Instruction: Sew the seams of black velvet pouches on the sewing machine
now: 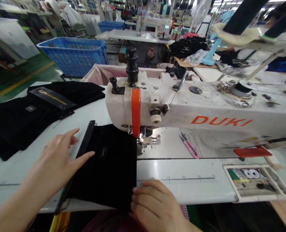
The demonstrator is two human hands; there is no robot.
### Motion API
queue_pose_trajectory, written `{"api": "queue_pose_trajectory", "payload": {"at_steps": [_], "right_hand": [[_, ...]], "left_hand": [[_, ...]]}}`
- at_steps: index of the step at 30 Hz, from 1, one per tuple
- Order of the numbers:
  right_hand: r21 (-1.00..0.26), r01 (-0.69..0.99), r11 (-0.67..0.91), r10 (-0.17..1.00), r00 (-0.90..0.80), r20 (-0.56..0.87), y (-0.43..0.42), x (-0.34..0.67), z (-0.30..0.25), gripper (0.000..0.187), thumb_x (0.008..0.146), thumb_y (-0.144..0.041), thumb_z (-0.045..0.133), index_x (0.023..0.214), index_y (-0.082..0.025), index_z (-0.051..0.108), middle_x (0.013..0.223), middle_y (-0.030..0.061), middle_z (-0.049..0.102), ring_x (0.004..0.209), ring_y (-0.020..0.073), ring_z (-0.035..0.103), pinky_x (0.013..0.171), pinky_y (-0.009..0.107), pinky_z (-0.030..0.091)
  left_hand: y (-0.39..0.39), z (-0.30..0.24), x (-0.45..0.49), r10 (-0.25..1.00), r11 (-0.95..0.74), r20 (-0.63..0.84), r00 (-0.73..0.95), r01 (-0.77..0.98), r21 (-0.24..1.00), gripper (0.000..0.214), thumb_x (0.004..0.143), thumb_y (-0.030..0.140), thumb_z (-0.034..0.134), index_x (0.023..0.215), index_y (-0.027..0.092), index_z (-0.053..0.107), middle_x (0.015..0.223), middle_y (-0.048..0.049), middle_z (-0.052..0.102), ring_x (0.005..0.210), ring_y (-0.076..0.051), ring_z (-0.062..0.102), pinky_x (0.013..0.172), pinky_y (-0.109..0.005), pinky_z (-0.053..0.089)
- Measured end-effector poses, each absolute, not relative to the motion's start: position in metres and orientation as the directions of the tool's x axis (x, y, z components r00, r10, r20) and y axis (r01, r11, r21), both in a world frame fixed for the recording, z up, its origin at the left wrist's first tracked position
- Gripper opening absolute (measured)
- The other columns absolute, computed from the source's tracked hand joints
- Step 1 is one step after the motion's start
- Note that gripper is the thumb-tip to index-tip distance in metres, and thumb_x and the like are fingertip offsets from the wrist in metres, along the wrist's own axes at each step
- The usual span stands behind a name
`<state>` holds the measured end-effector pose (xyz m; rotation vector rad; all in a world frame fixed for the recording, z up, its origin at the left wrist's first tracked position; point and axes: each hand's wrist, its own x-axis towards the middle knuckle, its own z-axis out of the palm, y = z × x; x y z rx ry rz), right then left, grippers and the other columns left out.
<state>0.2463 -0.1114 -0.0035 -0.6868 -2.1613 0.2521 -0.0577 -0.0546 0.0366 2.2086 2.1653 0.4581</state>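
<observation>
A black fabric panel (111, 174) with a small dark label (103, 152) lies flat on the sewing table, left of the needle area. Along its left side runs a stiff dark strip (86, 138). My left hand (60, 158) is open over that side, thumb stretched across the panel and fingers spread above the strip. At the near right corner, my right hand (154, 203) has its fingers together on the panel's edge, the thumb hidden. The panel's far right edge reaches the presser foot (147, 139) of the white sewing machine (176, 106).
Pink-handled thread snips (190, 146) lie on the machine bed. A parts tray (256, 183) is set in the table at right. More black fabric pieces (24, 112), one with a zipper, lie at left. Behind stand a blue basket (72, 54) and a small fan (210, 51).
</observation>
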Motion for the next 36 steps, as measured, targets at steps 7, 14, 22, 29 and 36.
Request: {"api": "queue_pose_trajectory", "payload": {"at_steps": [7, 14, 22, 29, 36], "right_hand": [[-0.380, 0.415, 0.827, 0.560, -0.545, 0.624, -0.109, 0.248, -0.005, 0.018, 0.100, -0.016, 0.057, 0.095, -0.022, 0.073, 0.092, -0.0022, 0.079, 0.094, 0.0125, 0.073, 0.096, 0.029, 0.057], [-0.389, 0.428, 0.816, 0.578, -0.565, 0.589, -0.106, 0.253, -0.005, 0.017, 0.100, -0.016, 0.055, 0.105, -0.015, 0.071, 0.103, 0.0024, 0.078, 0.103, 0.0156, 0.070, 0.096, 0.032, 0.054], [-0.463, 0.440, 0.770, 0.630, -0.643, 0.435, -0.089, 0.257, 0.003, 0.025, 0.101, -0.015, 0.053, 0.124, -0.015, 0.064, 0.121, 0.0062, 0.072, 0.117, 0.0187, 0.063, 0.103, 0.036, 0.049], [-0.432, 0.499, 0.751, 0.652, -0.665, 0.364, -0.069, 0.255, 0.003, 0.026, 0.099, -0.016, 0.056, 0.123, -0.014, 0.063, 0.120, 0.0084, 0.070, 0.109, 0.0214, 0.062, 0.098, 0.039, 0.051], [-0.321, 0.540, 0.778, 0.626, -0.705, 0.333, -0.042, 0.253, 0.010, 0.025, 0.096, -0.018, 0.060, 0.120, -0.012, 0.066, 0.116, 0.0099, 0.071, 0.105, 0.0230, 0.064, 0.093, 0.040, 0.052]], "left_hand": [[-0.119, 0.019, 0.022, 0.607, -0.794, 0.373, 0.702, 0.559, 0.239, 0.025, 0.103, 0.017, 0.045, 0.106, 0.019, 0.069, 0.107, -0.0002, 0.073, 0.103, -0.015, 0.063, 0.102, -0.026, 0.049], [-0.109, 0.018, 0.020, 0.620, -0.775, 0.307, 0.722, 0.503, 0.383, 0.031, 0.101, 0.012, 0.042, 0.116, 0.021, 0.067, 0.116, -0.0050, 0.071, 0.110, -0.017, 0.064, 0.099, -0.029, 0.055], [-0.079, 0.009, 0.011, 0.583, -0.786, 0.270, 0.767, 0.446, 0.429, 0.033, 0.100, 0.008, 0.042, 0.125, 0.017, 0.061, 0.123, -0.0067, 0.069, 0.116, -0.017, 0.061, 0.103, -0.034, 0.054], [-0.048, 0.009, 0.009, 0.553, -0.821, 0.275, 0.786, 0.459, 0.340, 0.032, 0.102, 0.011, 0.040, 0.125, 0.017, 0.062, 0.122, -0.0050, 0.070, 0.116, -0.017, 0.062, 0.106, -0.035, 0.052], [-0.017, 0.011, 0.010, 0.539, -0.835, 0.322, 0.778, 0.445, 0.322, 0.033, 0.099, 0.009, 0.043, 0.122, 0.019, 0.065, 0.116, -0.0018, 0.074, 0.111, -0.016, 0.066, 0.104, -0.034, 0.052]]}}
